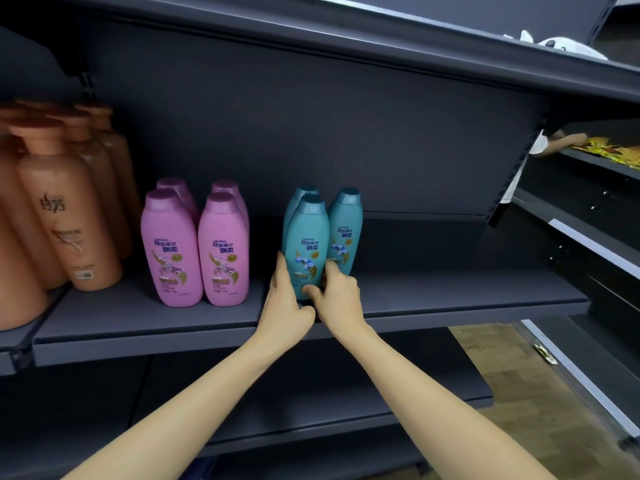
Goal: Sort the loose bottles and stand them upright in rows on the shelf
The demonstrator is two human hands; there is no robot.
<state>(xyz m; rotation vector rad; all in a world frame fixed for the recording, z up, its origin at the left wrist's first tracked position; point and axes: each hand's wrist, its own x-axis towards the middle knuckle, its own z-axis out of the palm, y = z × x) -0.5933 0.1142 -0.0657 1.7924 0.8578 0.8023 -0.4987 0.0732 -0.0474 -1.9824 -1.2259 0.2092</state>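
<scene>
A teal bottle (306, 237) stands upright at the front of the dark shelf (450, 292). My left hand (285, 299) lies against its left lower side and my right hand (337, 294) grips its lower right, thumb across the front. Two more teal bottles (348, 220) stand upright just behind it. To the left, several pink bottles (171, 247) stand upright in two rows. Further left stand several tall orange bottles (65, 216).
The shelf's right half is bare up to its side bracket (512, 181). An upper shelf (415, 53) overhangs closely. At far right another person's arm (568, 140) reaches to yellow packets (613, 154) on a neighbouring shelf. A lower shelf (311, 410) sits below my forearms.
</scene>
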